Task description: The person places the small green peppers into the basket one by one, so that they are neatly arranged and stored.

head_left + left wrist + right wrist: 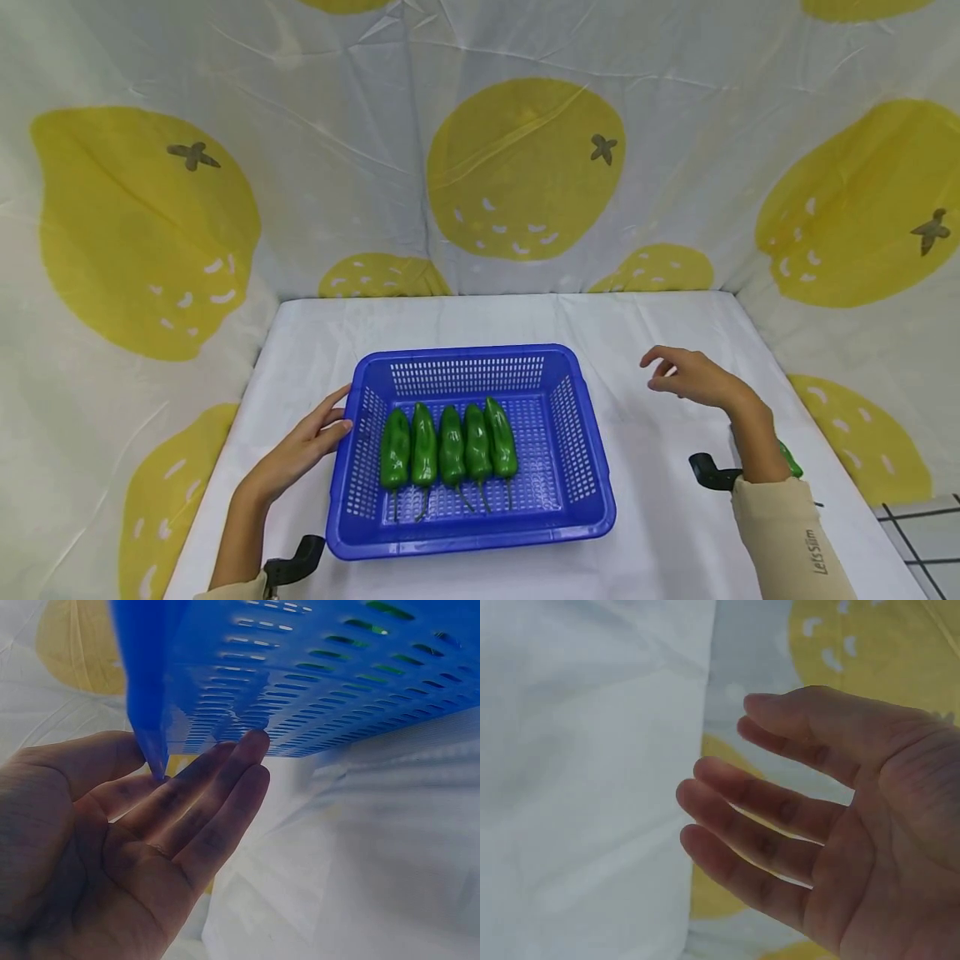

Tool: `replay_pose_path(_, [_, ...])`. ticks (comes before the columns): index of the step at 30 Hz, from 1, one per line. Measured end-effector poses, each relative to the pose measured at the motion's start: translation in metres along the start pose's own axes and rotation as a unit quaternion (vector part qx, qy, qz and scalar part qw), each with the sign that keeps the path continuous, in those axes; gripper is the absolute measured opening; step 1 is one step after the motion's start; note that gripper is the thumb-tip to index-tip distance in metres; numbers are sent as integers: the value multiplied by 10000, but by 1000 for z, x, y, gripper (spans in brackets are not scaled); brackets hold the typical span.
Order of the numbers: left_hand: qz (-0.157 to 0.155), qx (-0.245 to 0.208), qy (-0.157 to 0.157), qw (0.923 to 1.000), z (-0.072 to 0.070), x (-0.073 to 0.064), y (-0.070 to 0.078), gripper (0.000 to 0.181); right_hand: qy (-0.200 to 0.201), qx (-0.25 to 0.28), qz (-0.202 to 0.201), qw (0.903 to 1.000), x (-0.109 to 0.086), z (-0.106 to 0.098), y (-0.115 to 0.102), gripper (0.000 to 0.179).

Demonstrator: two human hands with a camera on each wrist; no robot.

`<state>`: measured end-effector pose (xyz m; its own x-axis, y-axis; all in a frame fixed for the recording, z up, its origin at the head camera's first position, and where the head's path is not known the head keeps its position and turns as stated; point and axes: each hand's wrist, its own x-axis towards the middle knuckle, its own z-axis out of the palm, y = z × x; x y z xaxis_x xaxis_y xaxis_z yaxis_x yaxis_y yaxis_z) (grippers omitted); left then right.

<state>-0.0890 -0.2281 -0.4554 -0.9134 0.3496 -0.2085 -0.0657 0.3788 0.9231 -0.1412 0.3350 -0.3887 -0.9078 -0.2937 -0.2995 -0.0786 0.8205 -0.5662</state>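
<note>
A blue plastic basket (471, 546) with slotted walls stands on the white-covered table. Several green peppers (452, 447) lie side by side inside it, stems toward me, filling its left and middle part. My left hand (300, 450) touches the basket's left rim with thumb and forefinger. In the left wrist view, the other fingers (225, 825) extend nearly straight beneath the rim, beside the slotted wall. Off to the right of the basket, my right hand (696, 379) hangs in the air, fingers loosely bent. The right wrist view shows nothing in that hand.
Another green thing (791, 458), probably a pepper, is mostly hidden behind my right forearm. Lemon-patterned cloth walls (525, 50) enclose the table at the back and sides. A black wrist mount (296, 564) sits by the left wrist, another (708, 472) by the right.
</note>
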Motion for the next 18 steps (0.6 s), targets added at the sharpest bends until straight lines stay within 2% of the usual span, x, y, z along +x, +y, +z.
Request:
replay_pose_path(6, [37, 74, 30, 10000, 0, 0, 0, 59, -407, -347, 828, 9951, -27, -11, 47, 39])
replay_pose_path(12, [23, 71, 34, 10000, -1, 1, 0, 59, -419, -619, 1076, 9914, -49, -14, 82, 37])
replay_pose_path(18, [-5, 59, 20, 10000, 0, 2, -1, 59, -476, -716, 1545, 9842, -57, -8, 104, 38])
